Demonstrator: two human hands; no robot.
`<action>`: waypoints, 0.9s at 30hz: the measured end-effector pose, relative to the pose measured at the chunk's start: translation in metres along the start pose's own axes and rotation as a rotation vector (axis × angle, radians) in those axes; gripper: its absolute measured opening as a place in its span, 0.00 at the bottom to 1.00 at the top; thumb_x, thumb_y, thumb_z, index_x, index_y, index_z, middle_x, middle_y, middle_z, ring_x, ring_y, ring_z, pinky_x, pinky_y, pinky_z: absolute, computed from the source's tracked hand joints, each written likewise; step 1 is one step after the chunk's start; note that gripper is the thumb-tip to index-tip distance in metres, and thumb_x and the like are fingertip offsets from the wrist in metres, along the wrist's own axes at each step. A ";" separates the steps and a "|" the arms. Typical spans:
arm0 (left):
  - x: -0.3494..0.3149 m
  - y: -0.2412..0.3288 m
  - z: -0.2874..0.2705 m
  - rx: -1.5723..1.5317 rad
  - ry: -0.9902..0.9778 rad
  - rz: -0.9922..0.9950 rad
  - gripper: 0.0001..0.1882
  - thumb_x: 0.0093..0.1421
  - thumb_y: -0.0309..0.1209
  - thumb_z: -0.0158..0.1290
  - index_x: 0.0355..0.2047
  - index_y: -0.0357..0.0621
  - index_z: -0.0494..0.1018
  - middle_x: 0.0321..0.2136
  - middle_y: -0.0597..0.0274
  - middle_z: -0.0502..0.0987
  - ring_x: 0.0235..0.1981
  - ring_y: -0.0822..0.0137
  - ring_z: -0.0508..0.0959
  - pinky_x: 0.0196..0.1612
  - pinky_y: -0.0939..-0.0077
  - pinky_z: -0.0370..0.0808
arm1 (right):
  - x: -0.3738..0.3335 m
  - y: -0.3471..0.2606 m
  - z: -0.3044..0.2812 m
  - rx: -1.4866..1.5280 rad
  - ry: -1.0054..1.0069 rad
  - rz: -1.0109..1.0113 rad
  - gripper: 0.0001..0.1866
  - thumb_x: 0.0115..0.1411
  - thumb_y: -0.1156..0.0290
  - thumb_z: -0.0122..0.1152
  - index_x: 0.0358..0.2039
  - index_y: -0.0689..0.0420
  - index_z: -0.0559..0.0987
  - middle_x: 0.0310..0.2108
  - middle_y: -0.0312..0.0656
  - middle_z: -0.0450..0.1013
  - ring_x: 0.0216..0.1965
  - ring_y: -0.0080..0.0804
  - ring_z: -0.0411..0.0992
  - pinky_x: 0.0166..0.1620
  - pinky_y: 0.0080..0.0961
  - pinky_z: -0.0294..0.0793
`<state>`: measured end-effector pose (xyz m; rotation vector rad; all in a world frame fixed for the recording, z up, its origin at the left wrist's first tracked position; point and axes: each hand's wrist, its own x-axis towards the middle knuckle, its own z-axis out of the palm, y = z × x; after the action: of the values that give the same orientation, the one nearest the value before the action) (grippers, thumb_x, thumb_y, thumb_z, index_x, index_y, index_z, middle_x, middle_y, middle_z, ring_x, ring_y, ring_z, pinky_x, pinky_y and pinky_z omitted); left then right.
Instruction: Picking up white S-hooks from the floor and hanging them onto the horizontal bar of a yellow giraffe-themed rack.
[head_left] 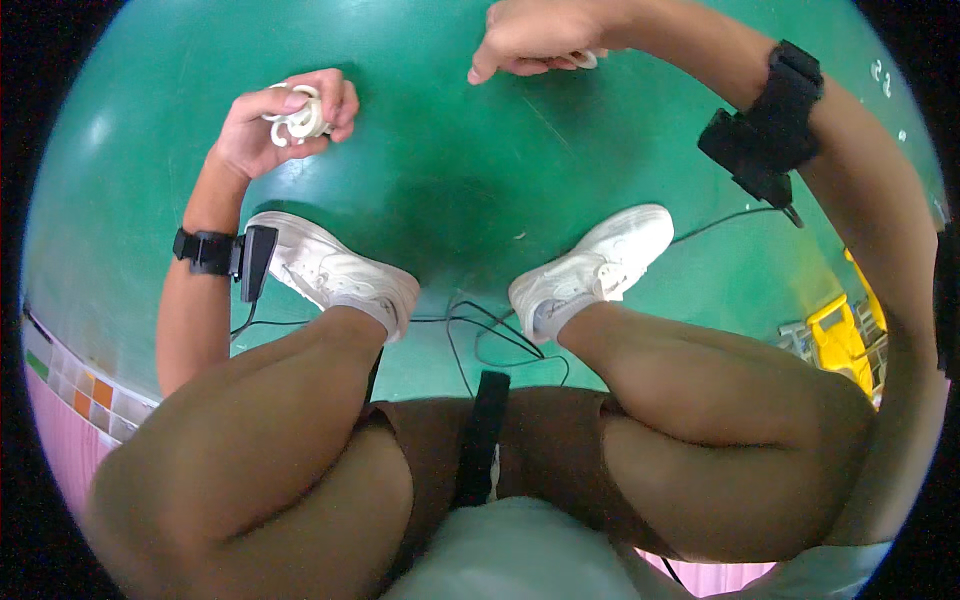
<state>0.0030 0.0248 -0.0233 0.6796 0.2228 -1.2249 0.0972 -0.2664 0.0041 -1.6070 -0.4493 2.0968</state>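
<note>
My left hand [245,135] is closed around a bunch of white rings [305,118], which stick out between the thumb and the curled fingers. Just how many rings it holds I cannot tell. At the top of the view, low over the green floor, my right hand [545,35] has its fingers curled under and one digit pointing down to the left. A bit of a white ring [586,61] shows under that hand by the curled fingers; the rest of it is hidden by the hand.
Two white shoes [335,265] stand on the green floor [420,140], between my hands and my bent legs. Black cables [490,325] lie looped between the shoes. A yellow object [838,335] is at the right, and wall tiles [85,390] show at the lower left. Black straps with small devices sit on both arms.
</note>
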 end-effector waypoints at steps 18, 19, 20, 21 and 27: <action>-0.180 -0.029 0.144 0.263 1.131 -0.137 0.12 0.58 0.42 0.49 0.36 0.51 0.74 0.33 0.71 0.74 0.35 0.75 0.71 0.34 0.81 0.62 | -0.191 0.137 0.157 -0.021 0.436 0.283 0.24 0.59 0.54 0.43 0.32 0.63 0.78 0.32 0.54 0.75 0.38 0.46 0.75 0.40 0.42 0.73; -0.201 -0.030 0.165 0.279 1.124 -0.202 0.12 0.59 0.43 0.48 0.36 0.51 0.74 0.33 0.73 0.74 0.34 0.76 0.70 0.33 0.82 0.61 | -0.216 0.156 0.178 0.067 0.425 0.297 0.25 0.60 0.53 0.43 0.33 0.63 0.78 0.33 0.53 0.75 0.39 0.45 0.75 0.40 0.42 0.73; -0.220 -0.029 0.185 0.298 1.117 -0.261 0.13 0.59 0.44 0.47 0.36 0.52 0.73 0.33 0.74 0.73 0.34 0.77 0.70 0.33 0.83 0.61 | -0.242 0.172 0.200 0.157 0.424 0.315 0.26 0.60 0.51 0.43 0.33 0.62 0.78 0.33 0.53 0.76 0.40 0.45 0.75 0.40 0.41 0.73; -0.257 -0.006 0.203 0.385 1.111 -0.262 0.14 0.59 0.46 0.47 0.36 0.52 0.73 0.33 0.74 0.73 0.34 0.76 0.69 0.33 0.81 0.60 | -0.240 0.172 0.218 0.258 0.454 0.252 0.27 0.61 0.50 0.43 0.33 0.62 0.79 0.33 0.52 0.76 0.41 0.44 0.75 0.40 0.41 0.73; -0.317 0.057 0.373 0.589 1.229 -0.475 0.16 0.54 0.49 0.50 0.35 0.52 0.72 0.34 0.72 0.71 0.35 0.74 0.66 0.35 0.72 0.59 | -0.385 0.114 0.362 0.789 0.772 0.306 0.24 0.58 0.53 0.46 0.36 0.65 0.77 0.28 0.56 0.75 0.27 0.46 0.76 0.34 0.43 0.74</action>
<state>-0.1272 0.0654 0.4504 1.9406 1.1114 -1.1623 -0.1876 -0.5631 0.3544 -1.8229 0.8125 1.3432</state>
